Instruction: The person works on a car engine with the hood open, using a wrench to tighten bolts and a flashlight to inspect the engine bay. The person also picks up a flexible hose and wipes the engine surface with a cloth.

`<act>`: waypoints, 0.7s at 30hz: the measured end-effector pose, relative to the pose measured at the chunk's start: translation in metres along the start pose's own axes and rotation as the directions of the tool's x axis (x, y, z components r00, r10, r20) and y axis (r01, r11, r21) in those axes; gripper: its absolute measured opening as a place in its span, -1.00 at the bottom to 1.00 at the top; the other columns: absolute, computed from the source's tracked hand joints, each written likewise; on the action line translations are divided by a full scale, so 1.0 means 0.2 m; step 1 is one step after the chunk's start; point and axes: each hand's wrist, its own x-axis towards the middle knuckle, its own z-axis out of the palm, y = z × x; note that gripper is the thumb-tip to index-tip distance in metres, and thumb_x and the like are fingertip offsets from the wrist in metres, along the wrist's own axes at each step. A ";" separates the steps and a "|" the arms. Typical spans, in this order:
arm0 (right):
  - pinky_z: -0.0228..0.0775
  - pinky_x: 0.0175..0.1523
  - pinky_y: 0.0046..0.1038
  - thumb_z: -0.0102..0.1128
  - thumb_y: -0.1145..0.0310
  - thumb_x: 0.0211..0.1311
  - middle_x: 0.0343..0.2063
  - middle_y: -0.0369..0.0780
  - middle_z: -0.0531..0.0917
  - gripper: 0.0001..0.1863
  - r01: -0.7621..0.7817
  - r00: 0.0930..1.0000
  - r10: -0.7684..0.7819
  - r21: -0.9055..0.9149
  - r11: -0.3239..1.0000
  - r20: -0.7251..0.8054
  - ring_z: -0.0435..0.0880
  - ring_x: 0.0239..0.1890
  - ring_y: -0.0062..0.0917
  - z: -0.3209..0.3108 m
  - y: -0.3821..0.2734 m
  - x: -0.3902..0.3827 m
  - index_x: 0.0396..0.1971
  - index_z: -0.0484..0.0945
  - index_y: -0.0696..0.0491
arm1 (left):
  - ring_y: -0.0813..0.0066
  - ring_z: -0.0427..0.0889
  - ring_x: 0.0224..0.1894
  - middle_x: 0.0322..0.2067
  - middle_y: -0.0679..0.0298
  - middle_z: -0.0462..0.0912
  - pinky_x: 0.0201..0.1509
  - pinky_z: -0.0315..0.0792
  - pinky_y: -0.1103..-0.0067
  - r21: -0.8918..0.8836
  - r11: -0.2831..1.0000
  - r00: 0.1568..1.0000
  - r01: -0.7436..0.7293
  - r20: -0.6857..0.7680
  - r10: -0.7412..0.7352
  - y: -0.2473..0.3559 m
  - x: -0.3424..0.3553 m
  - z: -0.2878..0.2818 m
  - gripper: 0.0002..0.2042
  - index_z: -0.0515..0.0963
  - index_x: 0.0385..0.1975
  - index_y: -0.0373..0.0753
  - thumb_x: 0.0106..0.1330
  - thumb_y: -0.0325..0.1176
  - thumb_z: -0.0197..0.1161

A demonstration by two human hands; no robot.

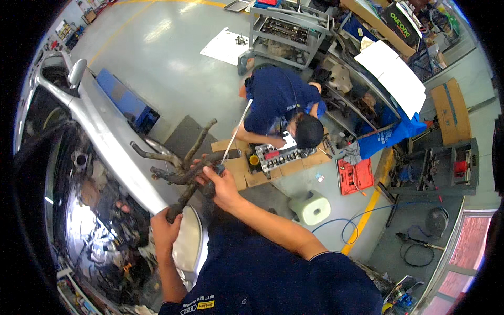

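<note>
A branched bundle of dark, dirty hoses (181, 176), apparently rubber coolant hoses, is held up in front of me beside the silver car. My left hand (166, 229) is wrapped round the lower end of one hose. Higher up, my right hand (223, 186) grips the bundle where the branches meet; some of its fingertips show behind the hoses. Several hose ends stick out to the left and upward, and one points right. A thin pale rod (237, 131) runs from near the co-worker down to the hoses; whether my right hand touches it, I cannot tell.
Left of me stands the silver car (100, 136), its engine bay (115, 231) exposed. Ahead, a crouching co-worker (281, 100) reaches to a metal engine part (286, 160) on cardboard. A pale stool (311, 208), red tool case (355, 176), blue hose (344, 219) and grey trolley (286, 39) stand around.
</note>
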 end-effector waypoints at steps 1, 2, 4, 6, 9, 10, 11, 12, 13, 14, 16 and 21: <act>0.55 0.22 -0.30 0.14 0.43 0.54 0.19 -0.16 0.64 -0.60 -0.021 1.000 0.020 -0.041 0.999 -0.024 0.63 0.23 -0.36 0.02 -0.03 0.13 0.30 0.43 0.08 | -0.03 0.78 -0.29 -0.36 -0.11 0.76 -0.16 0.60 0.29 -0.047 0.998 0.999 0.047 0.030 -0.046 -0.02 0.16 0.01 -0.65 0.72 -0.16 -0.38 0.13 -0.27 0.51; 0.56 0.19 -0.31 0.14 0.44 0.53 0.19 -0.16 0.64 -0.62 -0.022 0.997 0.018 -0.064 0.998 -0.072 0.64 0.22 -0.36 0.03 -0.04 0.26 0.28 0.44 0.08 | 0.00 0.79 -0.28 -0.35 -0.09 0.77 -0.16 0.60 0.29 -0.060 0.997 0.998 0.042 0.058 -0.038 -0.05 0.31 0.00 -0.65 0.72 -0.16 -0.38 0.13 -0.28 0.50; 0.58 0.14 -0.32 0.14 0.44 0.53 0.17 -0.17 0.66 -0.64 -0.010 0.997 0.006 -0.051 0.999 -0.076 0.66 0.18 -0.35 0.04 -0.09 0.53 0.26 0.45 0.08 | -0.02 0.78 -0.30 -0.37 -0.08 0.76 -0.16 0.60 0.29 -0.110 0.994 0.997 -0.021 0.070 0.029 -0.05 0.59 -0.02 -0.66 0.73 -0.18 -0.37 0.13 -0.27 0.47; 0.58 0.14 -0.32 0.15 0.44 0.53 0.18 -0.17 0.65 -0.62 0.001 0.995 -0.012 -0.114 0.993 -0.101 0.65 0.20 -0.35 0.11 -0.15 0.77 0.27 0.43 0.06 | -0.06 0.76 -0.30 -0.37 -0.09 0.75 -0.16 0.59 0.25 -0.119 0.991 0.989 0.066 0.138 -0.050 -0.09 0.87 -0.04 -0.65 0.74 -0.21 -0.36 0.11 -0.22 0.47; 0.58 0.15 -0.31 0.15 0.44 0.53 0.19 -0.17 0.64 -0.60 0.020 0.990 -0.036 -0.111 0.994 -0.139 0.64 0.22 -0.33 0.21 -0.21 1.08 0.29 0.42 0.03 | -0.11 0.74 -0.27 -0.40 -0.12 0.72 -0.17 0.58 0.21 -0.057 0.998 0.991 -0.007 0.133 0.014 -0.12 1.23 -0.11 -0.67 0.72 -0.27 -0.35 0.12 -0.19 0.47; 0.58 0.15 -0.31 0.15 0.44 0.53 0.20 -0.17 0.64 -0.59 0.034 0.988 -0.048 -0.097 0.995 -0.144 0.63 0.22 -0.33 0.22 -0.22 1.19 0.30 0.41 0.03 | -0.12 0.74 -0.27 -0.40 -0.12 0.72 -0.17 0.57 0.21 -0.045 0.999 0.993 -0.023 0.118 0.029 -0.14 1.35 -0.12 -0.67 0.72 -0.28 -0.35 0.12 -0.19 0.48; 0.58 0.16 -0.30 0.15 0.44 0.53 0.20 -0.18 0.64 -0.59 0.035 0.986 -0.051 -0.099 0.994 -0.160 0.63 0.23 -0.32 0.20 -0.23 1.29 0.30 0.41 0.02 | -0.13 0.73 -0.27 -0.41 -0.12 0.71 -0.17 0.57 0.21 -0.038 0.998 0.993 -0.041 0.109 0.045 -0.12 1.46 -0.13 -0.67 0.72 -0.29 -0.35 0.12 -0.18 0.48; 0.57 0.18 -0.29 0.15 0.44 0.53 0.20 -0.18 0.64 -0.59 0.036 0.983 -0.053 -0.101 0.994 -0.175 0.63 0.23 -0.32 0.18 -0.24 1.39 0.31 0.41 0.02 | -0.13 0.73 -0.26 -0.39 -0.12 0.72 -0.16 0.57 0.20 -0.079 0.997 0.988 0.027 0.154 -0.014 -0.09 1.56 -0.14 -0.66 0.72 -0.28 -0.35 0.12 -0.18 0.49; 0.57 0.19 -0.28 0.15 0.43 0.53 0.20 -0.18 0.64 -0.59 0.030 0.982 -0.048 -0.099 0.995 -0.185 0.63 0.23 -0.32 0.20 -0.25 1.50 0.31 0.41 0.01 | -0.13 0.74 -0.26 -0.39 -0.12 0.72 -0.16 0.57 0.20 -0.082 0.996 0.987 0.045 0.158 -0.032 -0.09 1.67 -0.15 -0.66 0.72 -0.28 -0.35 0.12 -0.18 0.49; 0.56 0.22 -0.25 0.14 0.43 0.54 0.19 -0.19 0.64 -0.61 0.019 0.972 -0.048 -0.127 0.992 -0.230 0.63 0.23 -0.31 0.22 -0.27 1.60 0.30 0.43 0.01 | -0.13 0.74 -0.26 -0.39 -0.12 0.72 -0.16 0.57 0.20 -0.085 0.994 0.986 0.065 0.161 -0.051 -0.08 1.78 -0.16 -0.66 0.72 -0.28 -0.35 0.12 -0.18 0.49; 0.54 0.24 -0.22 0.15 0.42 0.54 0.19 -0.20 0.64 -0.62 0.018 0.966 -0.037 -0.077 0.997 -0.256 0.63 0.24 -0.31 0.17 -0.28 1.84 0.28 0.45 0.01 | -0.13 0.74 -0.27 -0.40 -0.12 0.72 -0.17 0.58 0.21 -0.109 0.992 0.988 0.062 0.147 -0.045 -0.06 2.00 -0.17 -0.66 0.72 -0.26 -0.35 0.12 -0.18 0.50; 0.49 0.31 -0.15 0.14 0.38 0.55 0.19 -0.22 0.64 -0.66 0.042 0.962 -0.040 0.002 0.999 -0.269 0.62 0.25 -0.28 0.02 -0.35 2.53 0.25 0.48 0.01 | -0.13 0.75 -0.27 -0.42 -0.12 0.72 -0.17 0.59 0.21 -0.053 0.999 0.997 0.006 0.078 -0.002 0.03 2.60 -0.13 -0.65 0.73 -0.26 -0.35 0.12 -0.17 0.50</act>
